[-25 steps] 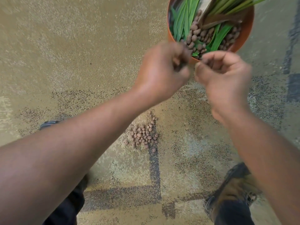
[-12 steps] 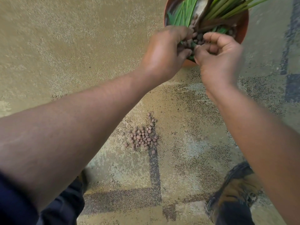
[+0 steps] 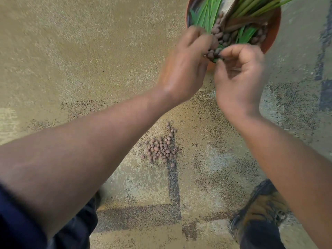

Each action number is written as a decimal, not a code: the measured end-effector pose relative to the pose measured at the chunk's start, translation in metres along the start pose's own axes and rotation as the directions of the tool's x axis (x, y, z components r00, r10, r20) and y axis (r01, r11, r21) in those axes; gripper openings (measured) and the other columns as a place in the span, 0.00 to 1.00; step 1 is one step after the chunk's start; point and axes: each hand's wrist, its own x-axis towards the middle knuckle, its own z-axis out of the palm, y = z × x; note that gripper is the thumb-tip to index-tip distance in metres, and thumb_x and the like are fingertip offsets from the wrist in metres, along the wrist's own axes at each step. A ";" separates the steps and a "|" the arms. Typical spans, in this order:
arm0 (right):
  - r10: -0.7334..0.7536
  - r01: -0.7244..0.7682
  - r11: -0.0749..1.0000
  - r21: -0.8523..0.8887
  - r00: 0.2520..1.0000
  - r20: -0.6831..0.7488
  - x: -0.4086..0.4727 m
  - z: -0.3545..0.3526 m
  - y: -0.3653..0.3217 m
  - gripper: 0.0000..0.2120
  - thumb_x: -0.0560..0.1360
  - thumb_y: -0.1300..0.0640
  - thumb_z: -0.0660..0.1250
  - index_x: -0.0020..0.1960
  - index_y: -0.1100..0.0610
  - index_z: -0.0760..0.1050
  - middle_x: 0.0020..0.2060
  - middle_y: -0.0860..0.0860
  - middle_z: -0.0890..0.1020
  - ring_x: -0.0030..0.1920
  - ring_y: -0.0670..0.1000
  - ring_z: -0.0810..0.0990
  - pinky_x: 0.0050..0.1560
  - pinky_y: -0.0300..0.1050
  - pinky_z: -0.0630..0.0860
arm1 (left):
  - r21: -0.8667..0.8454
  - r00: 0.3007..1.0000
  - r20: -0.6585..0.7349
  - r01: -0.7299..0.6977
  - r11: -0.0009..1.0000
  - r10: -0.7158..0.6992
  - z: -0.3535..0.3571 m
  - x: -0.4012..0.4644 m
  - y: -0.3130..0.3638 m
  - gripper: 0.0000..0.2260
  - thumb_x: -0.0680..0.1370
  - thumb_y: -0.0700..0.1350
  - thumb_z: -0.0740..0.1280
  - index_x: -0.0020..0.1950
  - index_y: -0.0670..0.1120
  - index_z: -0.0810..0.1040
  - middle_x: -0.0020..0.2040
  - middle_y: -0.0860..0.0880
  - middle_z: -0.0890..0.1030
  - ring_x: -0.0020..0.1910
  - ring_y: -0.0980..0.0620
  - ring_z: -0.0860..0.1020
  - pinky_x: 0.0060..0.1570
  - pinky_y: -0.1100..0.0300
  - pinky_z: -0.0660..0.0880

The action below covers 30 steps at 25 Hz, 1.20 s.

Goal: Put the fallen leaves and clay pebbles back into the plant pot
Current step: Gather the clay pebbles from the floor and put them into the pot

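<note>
An orange plant pot [image 3: 274, 29] stands on the carpet at the top right, holding green leaves [image 3: 206, 11], a brown dry leaf [image 3: 246, 21] and clay pebbles [image 3: 226, 36]. My left hand [image 3: 183, 69] reaches over the pot's near rim with fingers loosened, and several pebbles lie right at its fingertips. My right hand [image 3: 237, 83] is beside it at the rim, loosely curled, and its hollow palm shows nothing inside. A pile of several clay pebbles [image 3: 161, 150] lies on the floor below both hands.
The floor is tan speckled carpet with a dark stripe [image 3: 173, 186] that runs down from the pile. A brown shoe [image 3: 264, 209] stands at the lower right. Dark trouser legs fill the bottom left corner.
Both hands went up from in front of the pot to over its rim, and their closed fingers loosened there. The floor pile has not changed.
</note>
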 end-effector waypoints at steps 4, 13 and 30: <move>0.177 -0.136 0.980 -0.146 0.930 0.322 -0.057 0.010 0.008 0.07 0.77 0.66 0.70 0.49 0.55 0.80 0.45 0.49 0.81 0.40 0.50 0.81 0.42 0.43 0.81 | 0.196 0.962 0.213 0.128 0.972 -0.170 -0.010 -0.095 -0.017 0.20 0.74 0.32 0.71 0.65 0.41 0.75 0.64 0.42 0.74 0.64 0.45 0.72 0.66 0.53 0.72; 0.739 -0.287 0.670 -0.685 0.344 0.579 -0.177 0.032 0.046 0.43 0.68 0.49 0.82 0.72 0.47 0.57 0.53 0.52 0.77 0.47 0.54 0.83 0.47 0.46 0.82 | 0.672 0.440 0.280 0.545 0.502 -0.853 -0.040 -0.249 -0.068 0.54 0.64 0.69 0.76 0.79 0.55 0.48 0.77 0.43 0.54 0.77 0.40 0.55 0.78 0.42 0.57; 0.748 -0.652 0.664 -0.366 0.593 0.299 -0.196 0.083 0.054 0.15 0.76 0.58 0.75 0.55 0.47 0.72 0.61 0.51 0.77 0.56 0.55 0.81 0.55 0.53 0.85 | 0.398 0.678 0.545 0.310 0.863 -0.494 -0.012 -0.222 -0.067 0.16 0.81 0.38 0.67 0.68 0.49 0.75 0.65 0.48 0.71 0.56 0.51 0.77 0.56 0.61 0.80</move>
